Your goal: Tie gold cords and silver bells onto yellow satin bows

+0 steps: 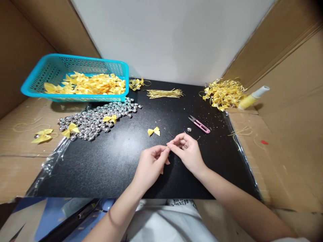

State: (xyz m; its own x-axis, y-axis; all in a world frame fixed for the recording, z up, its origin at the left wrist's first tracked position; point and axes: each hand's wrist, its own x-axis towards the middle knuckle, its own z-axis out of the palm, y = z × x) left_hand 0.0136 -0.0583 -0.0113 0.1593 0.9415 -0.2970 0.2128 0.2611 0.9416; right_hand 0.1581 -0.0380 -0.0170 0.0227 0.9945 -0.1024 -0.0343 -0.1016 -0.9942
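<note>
My left hand (153,163) and my right hand (187,151) meet above the black board, thumbs and forefingers pinched together. Between the fingertips a bit of gold cord (168,147) shows; most of it is hidden by the fingers. A thin cord end (198,138) sticks out beyond the right hand. Just past the hands lie a yellow ribbon bow (153,131), a single silver bead (189,129) and pink-handled thread snips (200,124).
A turquoise basket (75,97) of yellow bows stands back left, silver beads (93,117) spread before it. Cut gold cords (165,93) lie at the back. Finished-looking bows with cords (223,94) are heaped back right beside a glue bottle (253,97). Cardboard walls (290,84) flank the board (113,168).
</note>
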